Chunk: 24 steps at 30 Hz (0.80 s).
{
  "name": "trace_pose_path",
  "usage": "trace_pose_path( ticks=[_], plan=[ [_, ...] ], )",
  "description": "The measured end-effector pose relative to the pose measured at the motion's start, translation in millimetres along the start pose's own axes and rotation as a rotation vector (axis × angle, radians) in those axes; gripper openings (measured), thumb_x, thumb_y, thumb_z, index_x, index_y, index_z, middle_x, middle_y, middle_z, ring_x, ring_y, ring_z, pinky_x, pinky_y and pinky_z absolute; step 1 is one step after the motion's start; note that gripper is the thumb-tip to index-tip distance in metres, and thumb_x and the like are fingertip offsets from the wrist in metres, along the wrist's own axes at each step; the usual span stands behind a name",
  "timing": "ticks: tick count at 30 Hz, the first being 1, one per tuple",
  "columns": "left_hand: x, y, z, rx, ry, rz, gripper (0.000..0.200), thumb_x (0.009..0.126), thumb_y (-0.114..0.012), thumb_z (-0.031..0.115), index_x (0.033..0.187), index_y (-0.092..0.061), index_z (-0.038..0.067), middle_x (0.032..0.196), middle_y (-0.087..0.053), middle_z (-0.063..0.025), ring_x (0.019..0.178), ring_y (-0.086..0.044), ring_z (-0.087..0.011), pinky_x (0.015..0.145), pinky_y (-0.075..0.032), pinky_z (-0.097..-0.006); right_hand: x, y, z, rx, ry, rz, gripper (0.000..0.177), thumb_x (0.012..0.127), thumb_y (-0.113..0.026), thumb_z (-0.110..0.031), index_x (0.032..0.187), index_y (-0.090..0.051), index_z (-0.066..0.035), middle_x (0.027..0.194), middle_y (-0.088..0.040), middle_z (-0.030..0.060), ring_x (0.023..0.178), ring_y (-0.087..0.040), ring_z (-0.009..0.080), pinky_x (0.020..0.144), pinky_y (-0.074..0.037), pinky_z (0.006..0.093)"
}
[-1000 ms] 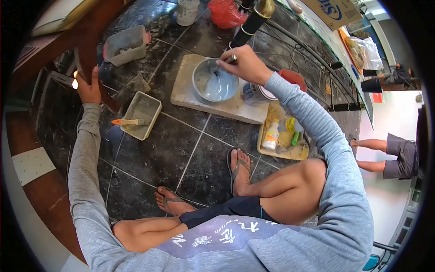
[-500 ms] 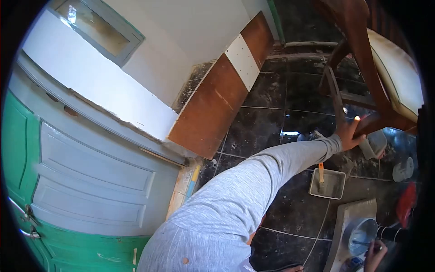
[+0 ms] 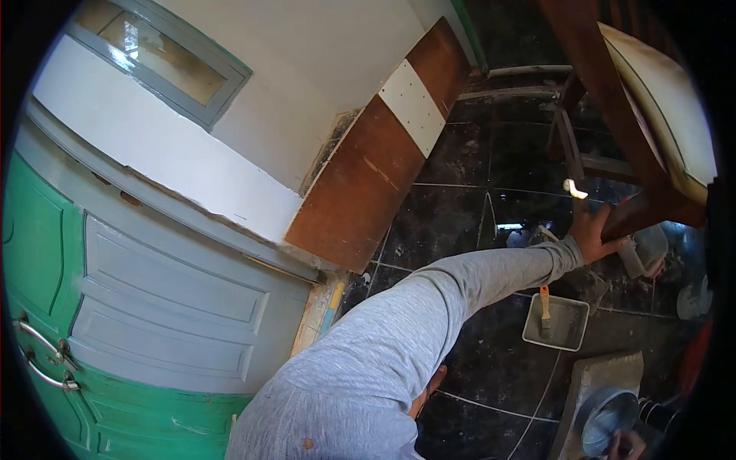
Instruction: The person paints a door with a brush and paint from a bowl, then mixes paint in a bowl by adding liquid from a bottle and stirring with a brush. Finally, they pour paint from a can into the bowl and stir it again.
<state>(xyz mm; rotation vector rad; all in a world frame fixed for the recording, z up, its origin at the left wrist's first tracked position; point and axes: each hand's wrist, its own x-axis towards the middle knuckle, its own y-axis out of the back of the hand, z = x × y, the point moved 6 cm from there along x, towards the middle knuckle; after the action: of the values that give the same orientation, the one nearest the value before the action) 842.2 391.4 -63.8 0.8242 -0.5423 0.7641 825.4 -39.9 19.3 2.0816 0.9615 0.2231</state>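
Note:
From the lower left my grey-sleeved left arm reaches across to a dark brown wooden chair (image 3: 625,100) with a cream padded part. My left hand (image 3: 592,232) is closed around the chair's wooden end, thumb below and fingers above. At the bottom right my right hand (image 3: 625,445) is partly cut off by the dark edge of the view. Its fingers are closed at the rim of a grey metal bowl (image 3: 606,414), on a thin dark-handled tool whose working end I cannot make out. The bowl stands by a flat grey slab (image 3: 606,376).
On the black tiles lies a grey tray (image 3: 571,337) with an orange-handled paintbrush (image 3: 545,308) in it. A pale plastic container (image 3: 645,249) stands below the chair. A brown board (image 3: 360,184) leans at the wall, beside a green and grey door (image 3: 165,299).
The view has shifted slightly. The chair has tilted a little, with my left hand still on it. My right hand has moved lower at the bowl's rim.

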Motion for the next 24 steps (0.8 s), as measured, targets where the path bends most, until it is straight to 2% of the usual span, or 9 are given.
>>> trace_pose_path(
  ticks=[3,7,12,15,17,20,21,23,24],
  plan=[
    [0.6,0.6,-1.9,0.003,-0.003,-0.005,0.063,0.081,-0.075,0.045,0.115,-0.050,-0.002,0.089,-0.066,-0.0220,0.081,-0.067,-0.0425,0.076,-0.051,-0.0484,-5.2,11.1,19.6,-0.114,-0.240,0.115,0.018,0.091,-0.072,-0.008,0.098,-0.071,0.010,0.075,-0.070,0.0159,0.064,-0.063,0.0161,0.061,-0.052,0.0306],
    [1.3,5.8,6.1,-0.060,-0.030,0.018,0.064,0.082,-0.075,0.046,0.115,-0.050,-0.003,0.088,-0.065,-0.0221,0.081,-0.067,-0.0423,0.076,-0.051,-0.0484,14.5,12.4,-27.7,-0.185,0.178,0.210,0.016,0.093,-0.070,-0.007,0.094,-0.071,0.009,0.071,-0.069,0.0163,0.062,-0.066,0.0186,0.057,-0.052,0.0311],
    [-1.8,-0.2,-0.3,-0.017,-0.009,-0.002,0.059,0.083,-0.075,0.043,0.112,-0.049,-0.003,0.086,-0.064,-0.0217,0.080,-0.066,-0.0420,0.073,-0.051,-0.0473,-1.9,16.9,4.4,-0.285,-0.079,0.075,0.014,0.093,-0.069,-0.006,0.092,-0.073,0.008,0.071,-0.070,0.0182,0.068,-0.070,0.0204,0.057,-0.053,0.0345],
    [-1.3,-1.4,0.5,-0.148,0.087,-0.097,0.056,0.084,-0.074,0.040,0.110,-0.049,-0.003,0.090,-0.065,-0.0240,0.086,-0.067,-0.0418,0.077,-0.051,-0.0483,13.6,18.4,-18.0,-0.188,0.059,0.199,0.014,0.093,-0.068,-0.005,0.094,-0.072,0.008,0.078,-0.071,0.0207,0.065,-0.068,0.0248,0.059,-0.054,0.0363],
    [2.9,3.0,3.3,-0.225,0.155,-0.167,0.058,0.085,-0.073,0.042,0.111,-0.049,-0.004,0.093,-0.065,-0.0264,0.091,-0.066,-0.0426,0.079,-0.051,-0.0506,12.4,7.0,-34.1,-0.237,0.008,-0.004,0.016,0.093,-0.069,-0.007,0.096,-0.071,0.008,0.079,-0.070,0.0218,0.066,-0.068,0.0257,0.060,-0.054,0.0375],
    [6.6,28.3,31.1,0.234,-0.216,0.237,0.062,0.085,-0.071,0.045,0.115,-0.050,-0.005,0.098,-0.065,-0.0288,0.098,-0.065,-0.0446,0.081,-0.050,-0.0545,12.5,5.4,-13.6,-0.259,0.112,0.001,0.016,0.094,-0.069,-0.012,0.095,-0.072,0.004,0.075,-0.069,0.0216,0.063,-0.066,0.0278,0.061,-0.053,0.0394],
    [7.1,20.8,19.8,0.359,-0.132,0.162,0.058,0.084,-0.071,0.047,0.111,-0.057,-0.002,0.100,-0.064,-0.0285,0.100,-0.063,-0.0445,0.080,-0.049,-0.0562,12.3,9.0,-9.3,-0.326,0.139,0.010,0.016,0.094,-0.068,-0.012,0.094,-0.073,0.003,0.074,-0.069,0.0211,0.062,-0.066,0.0281,0.062,-0.054,0.0397],
    [5.7,-2.3,-16.6,0.032,-0.017,-0.127,0.047,0.085,-0.063,0.047,0.107,-0.064,0.005,0.079,-0.063,-0.0215,0.071,-0.061,-0.0392,0.065,-0.049,-0.0518,4.9,1.2,58.0,-0.172,0.006,0.312,0.016,0.089,-0.068,-0.004,0.104,-0.073,0.001,0.093,-0.073,0.0133,0.084,-0.068,0.0232,0.078,-0.053,0.0368],
    [4.6,7.7,-8.8,-0.025,0.041,-0.081,0.041,0.087,-0.064,0.047,0.088,-0.063,0.006,0.068,-0.061,-0.0186,0.062,-0.060,-0.0344,0.057,-0.049,-0.0466,10.7,3.6,23.6,-0.261,-0.029,0.286,0.013,0.089,-0.068,-0.004,0.100,-0.074,-0.001,0.090,-0.072,0.0136,0.080,-0.068,0.0253,0.076,-0.052,0.0342]
  ],
)
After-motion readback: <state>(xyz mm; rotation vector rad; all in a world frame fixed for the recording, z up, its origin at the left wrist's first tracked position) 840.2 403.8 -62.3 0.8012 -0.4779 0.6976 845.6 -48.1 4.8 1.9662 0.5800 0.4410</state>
